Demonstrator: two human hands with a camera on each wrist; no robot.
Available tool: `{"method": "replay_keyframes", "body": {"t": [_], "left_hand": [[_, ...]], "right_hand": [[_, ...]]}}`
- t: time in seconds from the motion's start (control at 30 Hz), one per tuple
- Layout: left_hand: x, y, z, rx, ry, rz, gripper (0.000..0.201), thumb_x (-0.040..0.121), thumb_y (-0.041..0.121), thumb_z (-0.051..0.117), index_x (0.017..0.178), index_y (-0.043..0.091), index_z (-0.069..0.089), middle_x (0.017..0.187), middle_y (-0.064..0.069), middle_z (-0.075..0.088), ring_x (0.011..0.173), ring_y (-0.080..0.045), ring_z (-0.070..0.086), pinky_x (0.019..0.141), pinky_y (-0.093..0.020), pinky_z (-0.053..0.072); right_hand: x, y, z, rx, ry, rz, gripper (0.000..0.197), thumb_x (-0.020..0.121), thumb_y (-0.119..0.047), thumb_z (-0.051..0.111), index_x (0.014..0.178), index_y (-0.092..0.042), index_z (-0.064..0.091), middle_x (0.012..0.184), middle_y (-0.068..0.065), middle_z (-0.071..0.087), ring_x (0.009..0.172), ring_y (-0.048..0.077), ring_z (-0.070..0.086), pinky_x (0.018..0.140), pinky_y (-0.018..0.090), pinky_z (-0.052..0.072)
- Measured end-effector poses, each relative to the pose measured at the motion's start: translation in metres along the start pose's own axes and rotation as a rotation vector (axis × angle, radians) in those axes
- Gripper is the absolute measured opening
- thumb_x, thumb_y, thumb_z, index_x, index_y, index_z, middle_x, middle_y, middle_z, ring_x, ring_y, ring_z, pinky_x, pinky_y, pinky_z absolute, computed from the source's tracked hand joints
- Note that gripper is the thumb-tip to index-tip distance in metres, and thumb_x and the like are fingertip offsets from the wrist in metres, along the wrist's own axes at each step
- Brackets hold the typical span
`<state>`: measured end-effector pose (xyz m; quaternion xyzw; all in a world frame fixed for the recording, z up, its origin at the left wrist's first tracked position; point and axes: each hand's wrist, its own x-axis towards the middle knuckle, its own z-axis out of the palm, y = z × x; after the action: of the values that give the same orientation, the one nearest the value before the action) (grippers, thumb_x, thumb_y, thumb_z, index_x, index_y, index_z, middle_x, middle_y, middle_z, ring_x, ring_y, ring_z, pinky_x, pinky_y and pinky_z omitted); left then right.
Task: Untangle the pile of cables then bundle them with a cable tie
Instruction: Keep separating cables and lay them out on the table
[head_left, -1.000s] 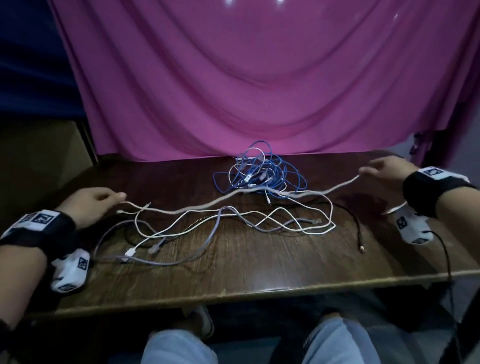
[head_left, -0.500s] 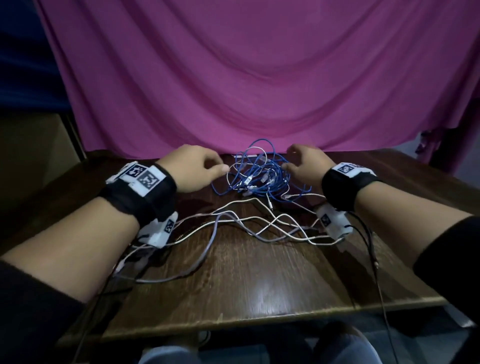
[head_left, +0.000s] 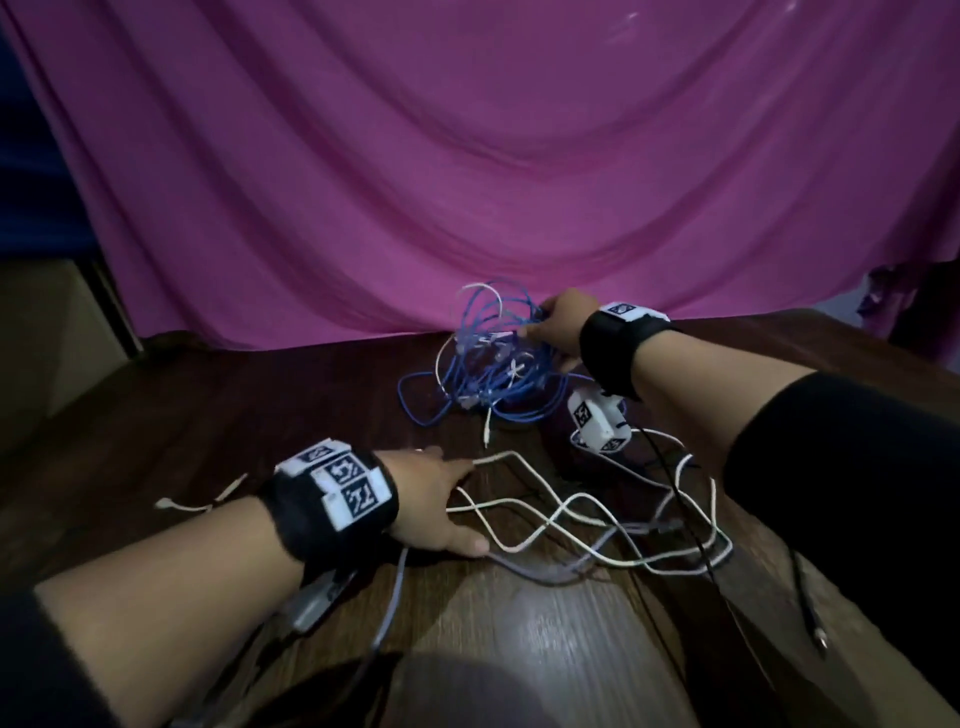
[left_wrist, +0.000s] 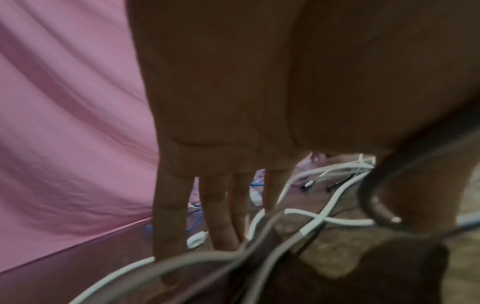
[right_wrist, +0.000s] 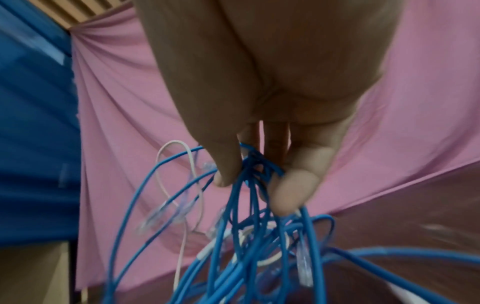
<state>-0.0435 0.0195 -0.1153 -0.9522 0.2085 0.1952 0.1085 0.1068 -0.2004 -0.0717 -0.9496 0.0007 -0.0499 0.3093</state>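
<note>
- Our left hand lies low on the table, fingers straight and spread, pressing onto the white cables; it grips nothing.
- White and grey strands loop rightward from that hand toward the table's near right part.
- Farther back and right, the blue cable tangle is partly lifted; our right hand pinches a bunch of its blue strands between thumb and fingers.
- Dark wooden table; pink curtain hangs behind it.
</note>
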Motion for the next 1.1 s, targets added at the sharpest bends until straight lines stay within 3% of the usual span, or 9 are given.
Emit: {"method": "replay_keyframes", "body": {"t": [0.2, 0.3, 0.37, 0.5, 0.57, 0.63, 0.73, 0.97, 1.1], "left_hand": [[-0.005, 0.001, 0.003, -0.261, 0.020, 0.229, 0.050, 0.085, 0.049, 0.076, 0.129, 0.029, 0.061, 0.102, 0.007, 0.070, 0.092, -0.013, 0.064, 0.084, -0.027, 0.051], [0.003, -0.010, 0.001, -0.415, 0.006, 0.258, 0.043, 0.086, 0.048, 0.075, 0.124, 0.031, 0.065, 0.093, 0.017, 0.068, 0.082, -0.004, 0.063, 0.083, -0.021, 0.051], [0.007, -0.021, -0.004, -0.483, 0.048, 0.245, 0.045, 0.087, 0.054, 0.072, 0.126, 0.031, 0.064, 0.098, 0.020, 0.068, 0.082, -0.001, 0.064, 0.086, -0.020, 0.053], [0.025, -0.049, -0.020, -0.587, 0.273, 0.167, 0.028, 0.092, 0.050, 0.068, 0.107, 0.026, 0.073, 0.084, 0.014, 0.071, 0.069, -0.001, 0.061, 0.078, -0.024, 0.053], [0.037, -0.060, -0.025, -0.592, 0.392, 0.080, 0.024, 0.094, 0.047, 0.067, 0.098, 0.025, 0.074, 0.080, 0.010, 0.072, 0.071, -0.007, 0.065, 0.077, -0.028, 0.054], [0.053, -0.068, -0.028, -0.525, 0.479, -0.003, 0.023, 0.093, 0.047, 0.066, 0.091, 0.026, 0.074, 0.079, 0.011, 0.071, 0.074, -0.009, 0.066, 0.073, -0.027, 0.052], [0.083, -0.070, -0.033, -0.501, 0.554, -0.110, 0.027, 0.094, 0.049, 0.063, 0.078, 0.028, 0.070, 0.070, 0.014, 0.063, 0.075, -0.014, 0.063, 0.066, -0.024, 0.041], [0.146, -0.053, -0.032, -0.602, 0.634, -0.211, 0.036, 0.093, 0.044, 0.064, 0.120, 0.021, 0.070, 0.109, 0.001, 0.075, 0.106, -0.023, 0.068, 0.090, -0.027, 0.050], [0.164, -0.040, -0.036, -0.756, 0.644, -0.328, 0.034, 0.093, 0.050, 0.055, 0.085, 0.018, 0.065, 0.071, -0.001, 0.069, 0.068, -0.020, 0.068, 0.058, -0.020, 0.044]], "right_hand": [[0.035, -0.021, 0.003, 0.173, -0.048, -0.028, 0.034, 0.090, -0.027, 0.076, 0.110, -0.001, 0.069, 0.069, 0.012, 0.072, 0.055, 0.026, 0.072, 0.060, 0.041, 0.064], [0.031, -0.018, 0.020, 0.156, -0.238, -0.013, 0.038, 0.092, -0.023, 0.075, 0.123, -0.007, 0.060, 0.075, 0.014, 0.071, 0.053, 0.023, 0.068, 0.056, 0.033, 0.062], [0.024, -0.013, 0.022, 0.039, -0.189, -0.051, 0.036, 0.092, -0.033, 0.075, 0.120, -0.017, 0.059, 0.089, 0.013, 0.073, 0.057, 0.020, 0.070, 0.055, 0.028, 0.060], [0.000, 0.002, 0.007, -0.085, 0.032, -0.122, 0.054, 0.091, -0.044, 0.071, 0.136, -0.017, 0.059, 0.113, 0.007, 0.070, 0.102, 0.020, 0.066, 0.082, 0.022, 0.042], [-0.017, 0.008, 0.002, 0.022, 0.094, -0.099, 0.042, 0.092, -0.039, 0.070, 0.127, -0.017, 0.062, 0.102, 0.006, 0.068, 0.089, 0.016, 0.067, 0.078, 0.022, 0.047], [-0.030, 0.011, 0.003, 0.272, 0.123, -0.065, 0.020, 0.095, -0.029, 0.069, 0.108, -0.013, 0.067, 0.086, 0.008, 0.065, 0.057, 0.002, 0.061, 0.056, 0.014, 0.047], [-0.042, 0.011, 0.008, 0.657, 0.077, 0.025, 0.022, 0.100, -0.019, 0.063, 0.110, 0.000, 0.064, 0.079, 0.016, 0.057, 0.049, 0.013, 0.050, 0.037, 0.013, 0.035], [-0.036, 0.035, 0.052, 0.677, 0.146, 0.033, 0.023, 0.098, -0.024, 0.065, 0.097, -0.002, 0.073, 0.075, 0.005, 0.065, 0.063, 0.014, 0.053, 0.061, 0.024, 0.042], [-0.021, 0.054, 0.063, 0.688, 0.250, 0.076, 0.010, 0.095, -0.023, 0.068, 0.098, -0.014, 0.068, 0.082, 0.002, 0.069, 0.073, 0.015, 0.061, 0.073, 0.027, 0.049]]}}
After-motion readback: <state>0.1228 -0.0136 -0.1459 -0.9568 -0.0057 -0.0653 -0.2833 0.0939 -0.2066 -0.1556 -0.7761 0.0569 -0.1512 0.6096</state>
